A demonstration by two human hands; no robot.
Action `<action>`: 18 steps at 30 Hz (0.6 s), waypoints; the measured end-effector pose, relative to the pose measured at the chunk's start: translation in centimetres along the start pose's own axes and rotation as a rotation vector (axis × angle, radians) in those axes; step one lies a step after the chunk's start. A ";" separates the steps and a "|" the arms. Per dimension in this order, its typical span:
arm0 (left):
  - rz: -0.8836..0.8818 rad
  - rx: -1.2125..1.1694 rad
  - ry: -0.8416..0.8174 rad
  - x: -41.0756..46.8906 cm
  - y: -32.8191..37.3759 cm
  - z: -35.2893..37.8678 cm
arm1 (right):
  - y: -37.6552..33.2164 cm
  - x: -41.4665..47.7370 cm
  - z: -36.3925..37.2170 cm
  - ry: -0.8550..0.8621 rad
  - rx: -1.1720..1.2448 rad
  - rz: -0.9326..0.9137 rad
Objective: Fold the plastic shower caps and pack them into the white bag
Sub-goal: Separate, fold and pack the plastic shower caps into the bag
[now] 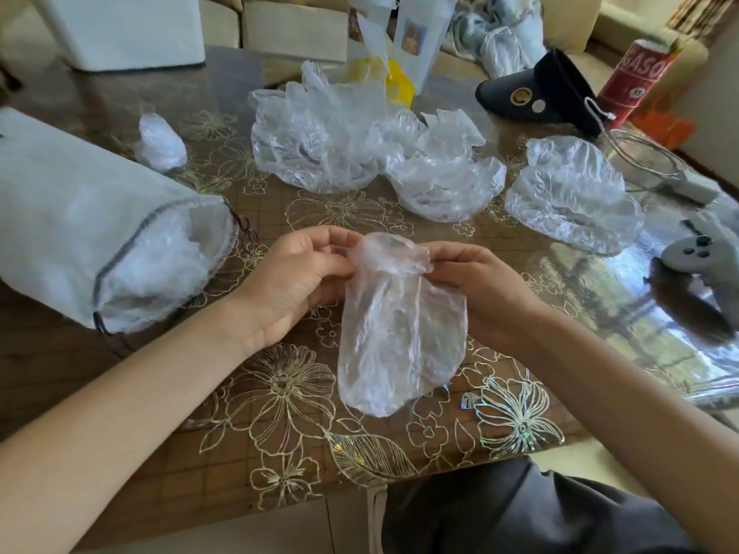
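Head view: folding step. Left hand (296, 273) and right hand (476, 289) each pinch the top edge of one flattened shower cap (400, 333), which hangs between them over the bench (280, 433). Next, likely: fold it smaller, then carry it left of the left hand into the open-mouthed white bag (80, 217). Loose caps (328, 153) lie beyond both hands; path looks unobstructed

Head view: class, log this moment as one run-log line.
step: folding | left hand: pinches shower cap top | right hand: pinches same top | white bag: lying open, caps inside | loose caps: waiting on table
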State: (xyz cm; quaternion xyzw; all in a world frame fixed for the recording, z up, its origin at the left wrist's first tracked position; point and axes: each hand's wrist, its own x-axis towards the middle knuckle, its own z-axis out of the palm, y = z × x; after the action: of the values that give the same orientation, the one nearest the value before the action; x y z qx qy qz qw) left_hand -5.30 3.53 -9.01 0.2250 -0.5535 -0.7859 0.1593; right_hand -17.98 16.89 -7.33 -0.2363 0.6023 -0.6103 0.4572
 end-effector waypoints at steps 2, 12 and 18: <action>-0.072 -0.149 -0.032 0.2 0.3 -0.2 | 0.0 0.1 0.2 0.018 -0.083 -0.072; -0.302 -0.064 -0.429 -0.4 0.4 -0.2 | 0.3 -0.3 1.0 0.099 -0.454 -0.423; -0.330 -0.100 -0.295 0.1 0.5 -0.6 | -2.9 -3.4 0.5 -0.070 -0.776 -0.551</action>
State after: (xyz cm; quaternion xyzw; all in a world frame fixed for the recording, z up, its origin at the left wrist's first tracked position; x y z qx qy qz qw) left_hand -5.05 2.87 -8.73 0.1869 -0.4867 -0.8522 -0.0429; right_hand -16.77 19.05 -3.65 -0.5608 0.6850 -0.4304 0.1763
